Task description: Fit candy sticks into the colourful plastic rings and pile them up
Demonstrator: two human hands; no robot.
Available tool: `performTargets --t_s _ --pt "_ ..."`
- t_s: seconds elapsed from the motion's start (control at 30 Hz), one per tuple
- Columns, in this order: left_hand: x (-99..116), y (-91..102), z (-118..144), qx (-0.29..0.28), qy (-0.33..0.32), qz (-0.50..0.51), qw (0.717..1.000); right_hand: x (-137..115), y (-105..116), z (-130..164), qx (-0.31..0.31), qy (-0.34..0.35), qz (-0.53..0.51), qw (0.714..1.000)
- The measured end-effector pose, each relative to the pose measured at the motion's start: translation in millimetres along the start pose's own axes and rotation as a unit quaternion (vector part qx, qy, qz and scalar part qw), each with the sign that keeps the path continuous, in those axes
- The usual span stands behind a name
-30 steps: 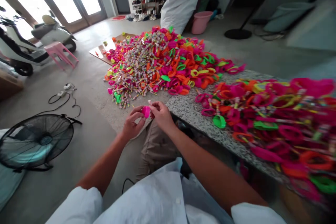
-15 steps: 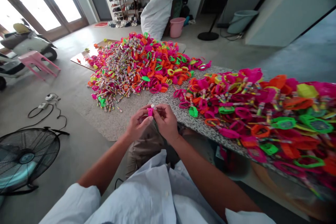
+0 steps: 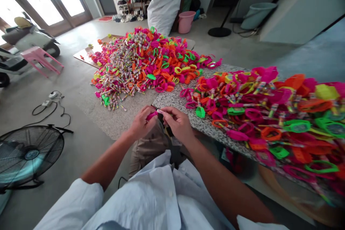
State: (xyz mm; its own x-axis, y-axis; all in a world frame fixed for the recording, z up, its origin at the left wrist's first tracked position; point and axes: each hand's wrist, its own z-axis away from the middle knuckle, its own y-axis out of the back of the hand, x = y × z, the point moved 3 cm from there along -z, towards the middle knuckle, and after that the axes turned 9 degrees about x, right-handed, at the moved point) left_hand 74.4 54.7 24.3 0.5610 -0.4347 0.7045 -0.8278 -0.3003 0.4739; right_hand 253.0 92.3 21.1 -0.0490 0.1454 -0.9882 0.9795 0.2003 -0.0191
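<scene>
**Pink piece pinched between two hands**

A small pink piece (image 3: 151, 115) sits between both hands, just off the near edge of the counter (image 3: 178, 102), above the person's knee. The left hand (image 3: 141, 124) curls its fingers tight around it; the right hand (image 3: 178, 124) pinches its pale tip. Bright plastic rings (image 3: 258, 111) heap the counter to the right, a bigger pile (image 3: 145, 61) spreads across the floor beyond, and a fan (image 3: 27, 154) stands at left.

I see a small bright pink plastic piece (image 3: 151, 115), mostly covered, only a curved pink edge showing. It sits just off the near edge of the speckled table (image 3: 172, 101). Touching its right end is a slim, pale, multicoloured stick (image 3: 159, 111), lying roughly level; its finer details are too small to tell.
</scene>
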Motion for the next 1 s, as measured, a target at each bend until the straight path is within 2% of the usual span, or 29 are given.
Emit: performTargets --t_s 0.17,0.3,0.57,0.73,0.9,1.0 --pt "-3 0.9 -3 -0.050 -0.045 -0.020 0.998 2 3 -3 0.004 0.005 0.012 1.000" --pt "0 4.4 -6 -0.077 -0.053 -0.037 0.995 7 6 -5 -0.007 -0.007 0.018 1.000" --pt "2 10.0 -12 -0.124 -0.003 -0.052 0.991 4 10 -7 -0.021 0.067 0.065 0.995" --pt "4 12.1 -16 -0.150 0.000 -0.053 0.987 -6 13 -8 -0.053 0.102 0.086 0.990" --pt "4 12.5 -17 -0.158 0.030 -0.048 0.986 -8 18 -10 -0.101 0.081 0.086 0.988" --pt "8 10.7 -19 -0.172 0.007 -0.043 0.984 -9 20 -13 -0.123 0.059 0.083 0.987"
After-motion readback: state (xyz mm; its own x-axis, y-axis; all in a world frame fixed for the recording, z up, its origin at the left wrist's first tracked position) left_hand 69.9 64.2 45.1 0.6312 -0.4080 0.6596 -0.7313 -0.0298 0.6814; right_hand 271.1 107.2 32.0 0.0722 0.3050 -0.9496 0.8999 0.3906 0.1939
